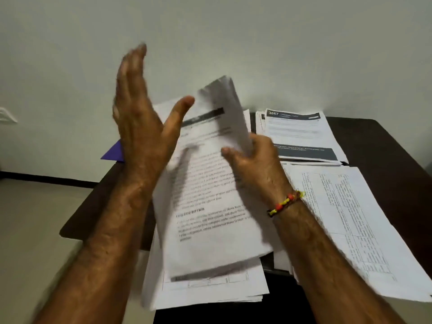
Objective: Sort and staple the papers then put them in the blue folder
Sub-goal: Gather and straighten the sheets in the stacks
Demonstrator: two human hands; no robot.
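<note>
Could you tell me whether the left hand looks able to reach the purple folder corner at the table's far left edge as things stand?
Probably yes. The left hand is open, holds nothing, and is raised just above the purple corner, with nothing between them. The right hand alone grips the paper bundle, so the left looks free.

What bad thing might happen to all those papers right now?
1. Only the right hand grips the lifted sheaf of papers; the left hand is open, so sheets might slip and scatter.
2. The pile with tables seems to hang over the dark table's edge and might slide off.
</note>
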